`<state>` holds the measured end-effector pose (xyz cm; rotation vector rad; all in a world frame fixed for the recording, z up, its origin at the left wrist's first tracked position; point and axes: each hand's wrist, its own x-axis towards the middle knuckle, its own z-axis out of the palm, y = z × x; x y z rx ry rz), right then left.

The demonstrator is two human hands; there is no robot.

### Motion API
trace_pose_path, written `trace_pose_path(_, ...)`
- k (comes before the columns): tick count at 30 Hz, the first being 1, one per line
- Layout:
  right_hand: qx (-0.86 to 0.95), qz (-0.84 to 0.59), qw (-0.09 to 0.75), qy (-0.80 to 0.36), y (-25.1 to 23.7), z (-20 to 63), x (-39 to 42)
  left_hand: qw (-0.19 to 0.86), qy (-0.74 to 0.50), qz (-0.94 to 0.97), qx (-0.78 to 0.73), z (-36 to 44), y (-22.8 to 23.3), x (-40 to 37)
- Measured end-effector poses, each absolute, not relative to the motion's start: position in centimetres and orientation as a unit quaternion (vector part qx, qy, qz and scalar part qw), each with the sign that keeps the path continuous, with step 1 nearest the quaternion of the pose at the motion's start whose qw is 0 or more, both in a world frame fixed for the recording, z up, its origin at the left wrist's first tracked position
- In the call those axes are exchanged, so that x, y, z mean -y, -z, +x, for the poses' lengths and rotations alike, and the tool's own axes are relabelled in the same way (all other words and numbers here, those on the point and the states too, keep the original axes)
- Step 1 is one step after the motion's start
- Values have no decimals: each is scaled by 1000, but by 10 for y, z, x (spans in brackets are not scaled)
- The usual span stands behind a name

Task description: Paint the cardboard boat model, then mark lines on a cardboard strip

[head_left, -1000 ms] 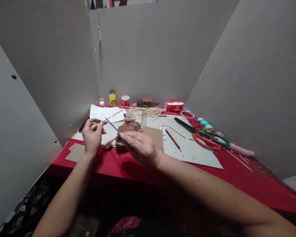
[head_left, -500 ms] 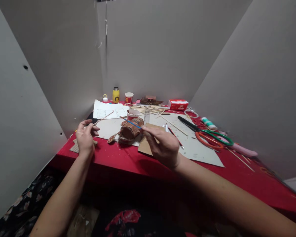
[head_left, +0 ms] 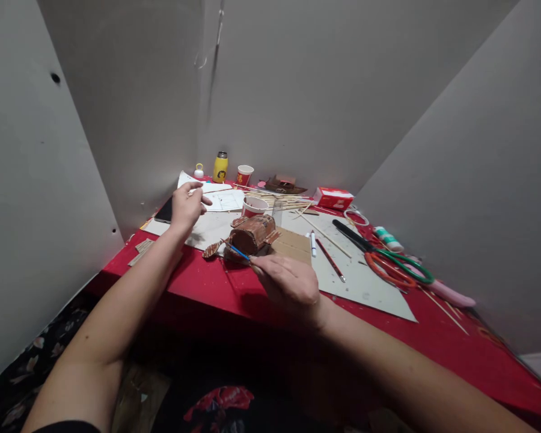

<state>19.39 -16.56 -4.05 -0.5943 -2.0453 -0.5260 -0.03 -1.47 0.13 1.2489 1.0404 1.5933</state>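
A blue paintbrush (head_left: pixel 238 250) is pinched in my right hand (head_left: pixel 293 285), its tip over the front of a brown barrel-shaped model (head_left: pixel 255 234). I cannot tell whether the bristles touch it. The model lies on its side, with a striped leaf-shaped piece (head_left: pixel 211 250) at its left. My left hand (head_left: pixel 188 205) is raised over the left part of the table, near the drawn paper sheet (head_left: pixel 225 201). Between its fingertips is a thin brown stick (head_left: pixel 217 190) pointing right. A red and white paper cup (head_left: pixel 255 207) stands just behind the model.
Several bamboo sticks (head_left: pixel 279 200) lie behind the cup. To the right are scissors (head_left: pixel 388 258), a red pencil (head_left: pixel 331 260), a white marker (head_left: pixel 313 244) and cardboard (head_left: pixel 293 245). At the back stand a yellow bottle (head_left: pixel 220 168), another cup (head_left: pixel 244 175), a model boat (head_left: pixel 283 184) and a red box (head_left: pixel 333 198).
My left hand has moved forward and right with the stick. The paintbrush tip has come down from above the model to its front left. The camera view has shifted slightly.
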Motion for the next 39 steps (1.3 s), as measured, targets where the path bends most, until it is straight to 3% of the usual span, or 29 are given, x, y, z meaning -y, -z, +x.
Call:
trace_pose_path(14,850,-258,427,168,41,194,176,402,-530,574,-477,11,31,-20)
trace_pose_path(20,837,-286,418,208,35,194,175,409,-524,579,-473,15,30,-21)
trace_pose_path(26,872,-270,366,179,25,193,178,416,-522,580,-467,15,30,-20)
trace_pose_path(39,861,-248,412,163,36,184,162,435,-526,559,-471,9,23,-17)
